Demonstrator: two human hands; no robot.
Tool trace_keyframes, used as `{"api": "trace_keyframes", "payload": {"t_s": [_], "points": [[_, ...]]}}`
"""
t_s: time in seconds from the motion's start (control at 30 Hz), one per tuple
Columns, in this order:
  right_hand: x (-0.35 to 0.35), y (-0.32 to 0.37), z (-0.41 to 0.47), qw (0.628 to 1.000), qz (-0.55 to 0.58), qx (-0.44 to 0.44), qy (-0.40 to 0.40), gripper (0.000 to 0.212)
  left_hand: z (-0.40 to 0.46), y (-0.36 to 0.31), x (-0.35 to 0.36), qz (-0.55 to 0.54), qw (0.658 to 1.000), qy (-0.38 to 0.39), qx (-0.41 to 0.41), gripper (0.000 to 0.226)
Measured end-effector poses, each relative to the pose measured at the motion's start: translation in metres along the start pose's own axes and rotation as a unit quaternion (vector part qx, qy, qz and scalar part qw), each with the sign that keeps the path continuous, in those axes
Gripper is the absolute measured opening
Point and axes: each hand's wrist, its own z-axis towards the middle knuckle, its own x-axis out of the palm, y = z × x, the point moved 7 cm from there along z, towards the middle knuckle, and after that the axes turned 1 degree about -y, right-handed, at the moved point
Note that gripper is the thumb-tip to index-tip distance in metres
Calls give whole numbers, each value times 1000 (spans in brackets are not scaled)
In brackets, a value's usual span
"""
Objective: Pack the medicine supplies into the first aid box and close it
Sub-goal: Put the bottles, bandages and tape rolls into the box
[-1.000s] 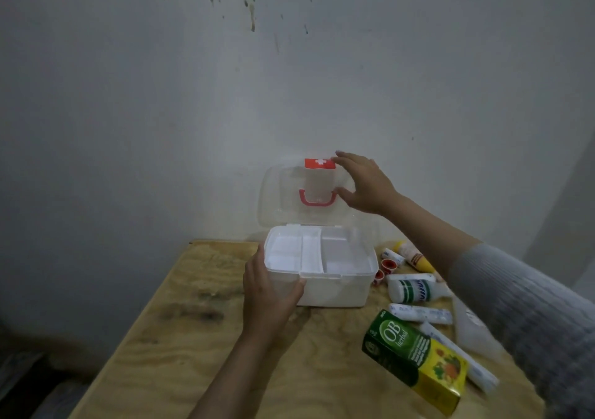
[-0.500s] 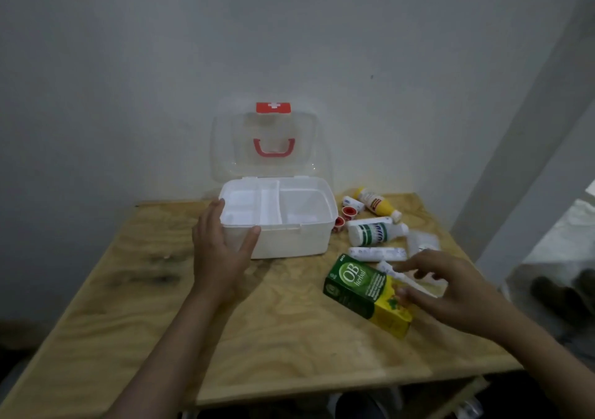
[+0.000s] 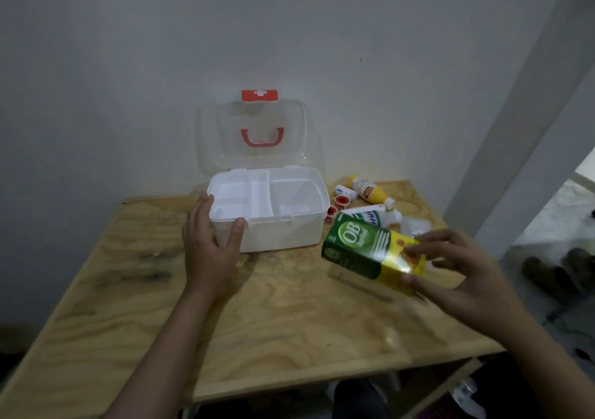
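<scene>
The pale plywood tabletop (image 3: 289, 315) carries everything, and I take my bearings from the white plastic first aid box (image 3: 277, 225) standing near its back edge. The box is open: its clear lid (image 3: 254, 135) stands upright against the wall, with a red handle and a red tab bearing a white cross at the top. Inside I see white divided compartments with nothing in them.

My left hand (image 3: 209, 244) cups the box's front left corner, fingers spread along the side wall and thumb pressed on the front face. My right hand (image 3: 463, 270) is to the right of the box, off the wood, pinching the yellow end of a green and yellow cardboard carton (image 3: 363, 251) printed "OB" in large letters; the smaller print is too blurred to read.

Just right of the box lie a white bottle with blue lettering (image 3: 373, 214) I cannot read, a yellow bottle with a white label (image 3: 370, 190), a small white roll (image 3: 344, 190) and two little red-rimmed rolls (image 3: 336, 205).
</scene>
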Motion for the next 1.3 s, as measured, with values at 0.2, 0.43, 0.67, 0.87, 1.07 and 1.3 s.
{"api": "trace_keyframes", "payload": {"t_s": [0.2, 0.43, 0.67, 0.87, 1.07, 1.3], "points": [[-25, 49, 71, 998, -29, -42, -35, 39, -2, 1, 1, -27, 999, -2, -18, 64], [40, 86, 161, 968, -230, -78, 65, 40, -4, 0, 0, -30, 999, -3, -24, 58], [124, 64, 189, 957, -240, -2, 166, 28, -3, -1, -3, -46, 999, -5, -21, 58], [168, 39, 190, 955, -164, 55, 239, 30, -2, 3, -5, -61, 997, 1, -38, 60], [184, 31, 188, 954, -202, 56, 214, 16, -3, 2, -4, -56, 997, 3, -45, 61], [194, 31, 186, 944, -198, 33, 261, 33, -3, 1, -4, -50, 998, 0, -41, 61]]}}
